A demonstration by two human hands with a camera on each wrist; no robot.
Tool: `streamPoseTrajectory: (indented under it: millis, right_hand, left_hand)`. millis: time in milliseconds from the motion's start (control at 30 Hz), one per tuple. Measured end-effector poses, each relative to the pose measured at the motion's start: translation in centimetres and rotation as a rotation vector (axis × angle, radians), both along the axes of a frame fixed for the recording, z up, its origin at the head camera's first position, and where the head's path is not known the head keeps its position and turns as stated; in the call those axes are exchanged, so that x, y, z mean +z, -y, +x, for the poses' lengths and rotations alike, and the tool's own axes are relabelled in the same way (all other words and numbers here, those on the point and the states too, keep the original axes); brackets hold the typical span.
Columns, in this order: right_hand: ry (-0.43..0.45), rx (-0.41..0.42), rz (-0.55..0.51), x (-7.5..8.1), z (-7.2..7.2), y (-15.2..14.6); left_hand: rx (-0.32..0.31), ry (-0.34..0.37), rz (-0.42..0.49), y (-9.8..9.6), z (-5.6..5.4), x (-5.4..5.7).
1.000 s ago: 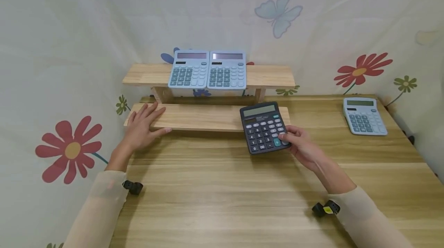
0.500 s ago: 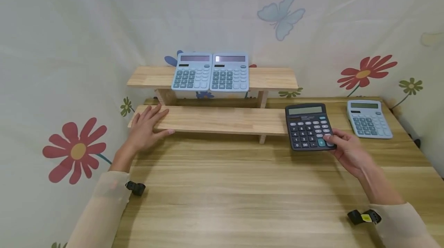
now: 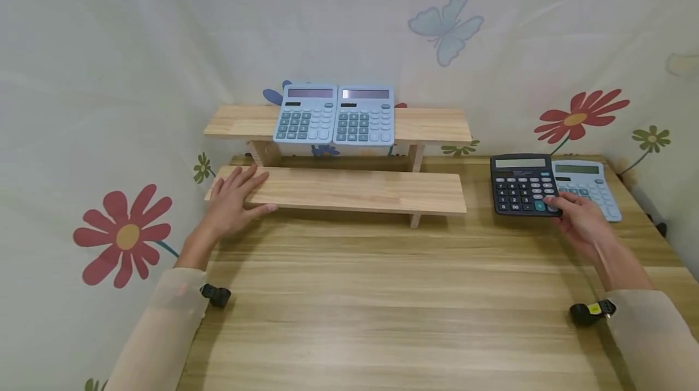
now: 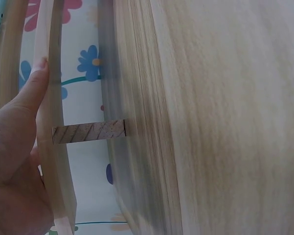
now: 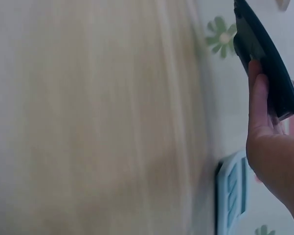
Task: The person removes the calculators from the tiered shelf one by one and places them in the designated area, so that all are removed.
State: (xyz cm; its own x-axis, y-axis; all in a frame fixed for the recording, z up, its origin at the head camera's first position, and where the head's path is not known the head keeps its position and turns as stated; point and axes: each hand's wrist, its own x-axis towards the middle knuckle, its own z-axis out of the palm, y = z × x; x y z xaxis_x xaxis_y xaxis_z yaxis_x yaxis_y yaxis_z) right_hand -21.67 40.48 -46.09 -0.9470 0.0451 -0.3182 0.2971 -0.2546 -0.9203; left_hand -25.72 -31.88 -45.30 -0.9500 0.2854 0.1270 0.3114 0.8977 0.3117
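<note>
We see the hands well apart. The right hand point(image 3: 587, 227) clasps the black calculator point(image 3: 519, 181) by its lower right corner, thumb on the keys and fingers curled beneath. That corner grip probably serves to keep the face upward and most of the body jutting freely ahead. The right wrist view shows us the calculator raised off the table point(image 3: 382, 318), near its far edge toward the far right corner. From the head view it slightly covers the left side of a blue calculator point(image 3: 577, 170) lying at that corner.

The left hand point(image 3: 232, 203) rests spread on the left end of the lower shelf point(image 3: 355, 190), thumb along the front edge; we take this as steadying the wooden rack, which stands by the table's far edge, toward its left corner.

We find no closed container; the rack does the carrying. Its upper shelf point(image 3: 434, 124) bears two light blue calculators point(image 3: 307, 113), side by side with screens toward the back and faces toward us, presumably so both can be read.
</note>
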Motion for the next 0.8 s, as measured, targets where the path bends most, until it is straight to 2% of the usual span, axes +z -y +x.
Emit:
streamPoseTrajectory:
  millis: [133, 267, 433, 533, 633, 800]
  right_hand:
    - [0.034, 0.013, 0.040, -0.7, -1.5, -1.2]
    - [0.060, 0.033, 0.028, -1.3, -2.7, -2.1]
    - [0.084, 0.042, -0.032, -2.0, -3.1, -2.9]
    - [0.087, 0.038, -0.018, -1.9, -3.2, -3.1]
    - [0.104, 0.041, 0.090, -1.6, -3.4, -2.8]
    - [0.141, 0.103, 0.439, -0.8, -3.7, -2.2]
  left_hand:
    - [0.003, -0.001, 0.005, 0.0, 0.0, -0.1]
    - [0.000, -0.008, 0.007, 0.1, -0.1, -0.2]
    - [-0.007, -0.007, -0.005, 0.1, -0.3, -0.4]
    - [-0.011, -0.007, -0.003, 0.0, -0.3, -0.4]
    - [-0.008, -0.006, -0.001, 0.0, -0.3, -0.2]
    - [0.004, 0.000, -0.005, -0.1, -0.2, 0.0]
